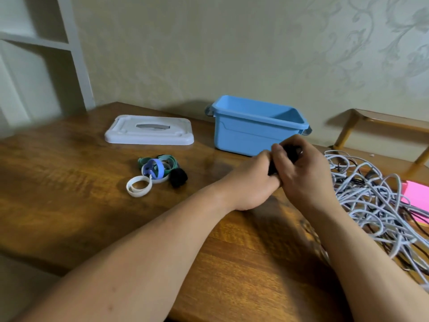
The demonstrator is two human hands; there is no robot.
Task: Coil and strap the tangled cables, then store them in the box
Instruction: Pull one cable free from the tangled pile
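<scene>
I see both hands meeting in the middle of the wooden table [92, 194]. My left hand [253, 180] and my right hand [304, 173] are pressed close together. Both have their fingers curled tight around a small black bundle [290, 151]. The hands hide most of it, so I cannot tell if it is a cable or a strap.

From the hands, the blue box [246, 133] stands at 12 o'clock, very near. It is open at the top, and what shows of its inside looks bare. Its white lid [149, 132] lies flat on the table at 10 o'clock, apart from the box.

At 9 o'clock there is a little heap of straps [160, 167], green, purple and white ones. A white strap loop [138, 187] lies at the near edge of the heap, and a black strap roll [178, 177] sits on its right side.

At 4 o'clock lies the big pile of tangled cables [376, 201], white and black ones all mixed up. It covers part of a pink paper [415, 194].
</scene>
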